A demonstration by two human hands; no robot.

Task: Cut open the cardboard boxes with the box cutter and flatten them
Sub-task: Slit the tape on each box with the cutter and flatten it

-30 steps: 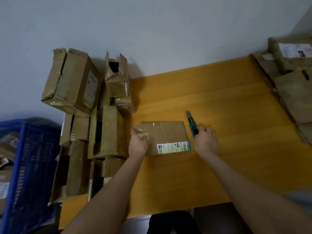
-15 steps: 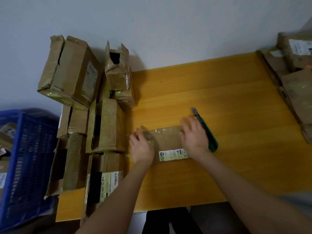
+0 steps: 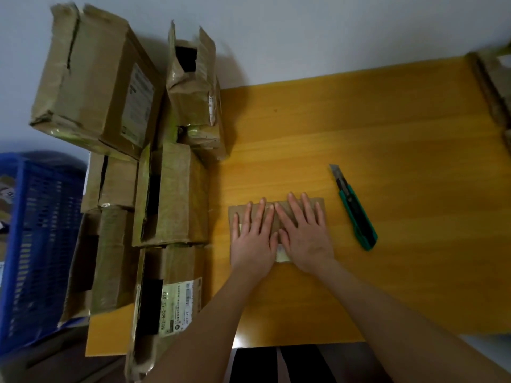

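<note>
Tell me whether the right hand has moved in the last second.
Yes. The right hand moved left, from off the right edge of the flattened box onto it, beside the left hand, leaving the box cutter on the table.

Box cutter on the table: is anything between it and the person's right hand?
Nothing visible. The box cutter lies on the table just right of the right hand, which presses flat on the flattened box beside the left hand.

Smooth wooden table (image 3: 359,128) (matt cardboard box (image 3: 318,205))
</note>
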